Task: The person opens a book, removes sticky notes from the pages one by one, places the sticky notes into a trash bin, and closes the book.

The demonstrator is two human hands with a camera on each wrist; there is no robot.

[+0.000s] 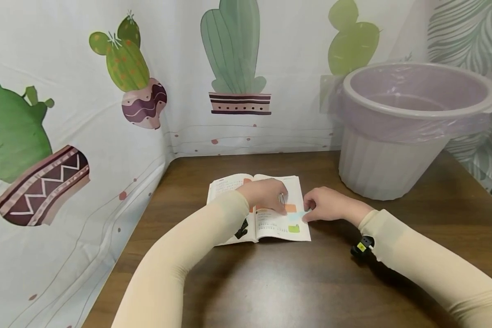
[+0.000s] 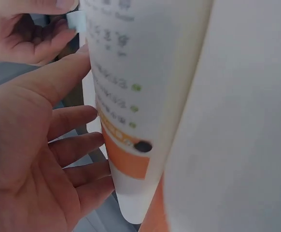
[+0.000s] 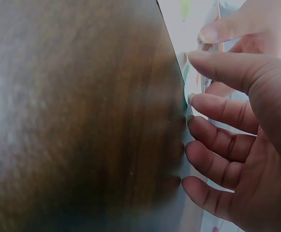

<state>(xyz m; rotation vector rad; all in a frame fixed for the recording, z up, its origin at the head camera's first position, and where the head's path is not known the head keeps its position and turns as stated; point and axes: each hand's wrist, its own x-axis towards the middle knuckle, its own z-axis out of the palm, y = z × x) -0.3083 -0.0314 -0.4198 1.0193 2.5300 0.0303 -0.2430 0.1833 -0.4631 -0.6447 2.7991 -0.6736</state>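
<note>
An open book (image 1: 264, 228) lies on the brown table, printed with text and orange blocks. My left hand (image 1: 266, 193) reaches over its right page, with loosely bent fingers touching the paper. In the left wrist view, the thumb and fingertips of this hand (image 2: 44, 140) meet the curved page. At the book's right edge, my right hand (image 1: 330, 205) has its thumb and a finger at a light blue sticky note (image 1: 296, 216). The left wrist view shows this note (image 2: 77, 21) between those fingertips. A green block (image 1: 294, 228) shows lower on the same page.
A large pale bin (image 1: 389, 168) with a thin purple liner stands on the table at the right rear. Behind the table hangs a white cloth (image 1: 295, 123) with cactus prints. Bare brown tabletop (image 1: 266, 282) lies in front of the book.
</note>
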